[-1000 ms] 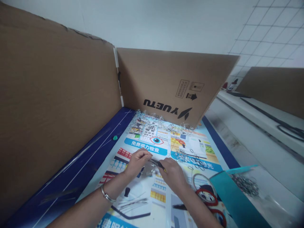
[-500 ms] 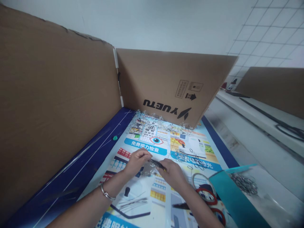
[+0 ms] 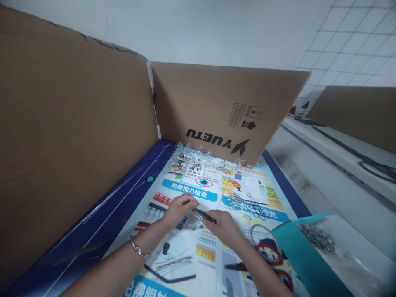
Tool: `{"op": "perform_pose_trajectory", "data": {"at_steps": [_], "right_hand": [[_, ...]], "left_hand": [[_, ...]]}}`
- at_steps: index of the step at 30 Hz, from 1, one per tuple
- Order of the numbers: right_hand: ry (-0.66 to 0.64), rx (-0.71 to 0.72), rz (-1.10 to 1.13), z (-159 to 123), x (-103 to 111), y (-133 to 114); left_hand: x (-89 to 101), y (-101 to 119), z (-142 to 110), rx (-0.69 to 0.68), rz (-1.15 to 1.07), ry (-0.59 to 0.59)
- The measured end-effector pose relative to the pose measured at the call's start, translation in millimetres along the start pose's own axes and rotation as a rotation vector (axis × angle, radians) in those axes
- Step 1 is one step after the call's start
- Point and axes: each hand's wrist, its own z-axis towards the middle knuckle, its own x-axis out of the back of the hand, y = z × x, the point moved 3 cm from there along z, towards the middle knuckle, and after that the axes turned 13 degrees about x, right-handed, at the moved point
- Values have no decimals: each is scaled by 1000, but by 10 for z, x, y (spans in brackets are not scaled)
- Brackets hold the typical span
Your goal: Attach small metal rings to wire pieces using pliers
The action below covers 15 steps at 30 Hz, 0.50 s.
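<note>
My right hand is closed around dark, slim-jawed pliers, whose jaws point toward my left fingertips. Pinched at those jaws, my left hand has thumb and forefinger together; whatever lies between them is too small to make out. Beneath both hands sits a small group of clear, shiny pieces, partly hidden. Thin straight wires lie on the printed sheet nearer to me. Red-handled scissors rest under my right forearm, which covers part of them.
Cardboard panels stand along the left and back. Clear and wire bits lie along the back panel, with small wire loops right of centre. A teal-edged container at the right holds a heap of metal pieces.
My right hand has turned slightly around the pliers, and the yellow on their handle shows less. My left hand keeps its pinch in nearly the same place.
</note>
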Motion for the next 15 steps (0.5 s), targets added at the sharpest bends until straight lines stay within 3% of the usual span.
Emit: {"op": "perform_pose_trajectory", "data": {"at_steps": [6,15], "right_hand": [[22,-77,194,-7,-66,91],[29,-96,231,0,-64,87]], "left_hand": [[12,-50,18,108,-96,-152],[70,-165,71,137,109,-112]]}}
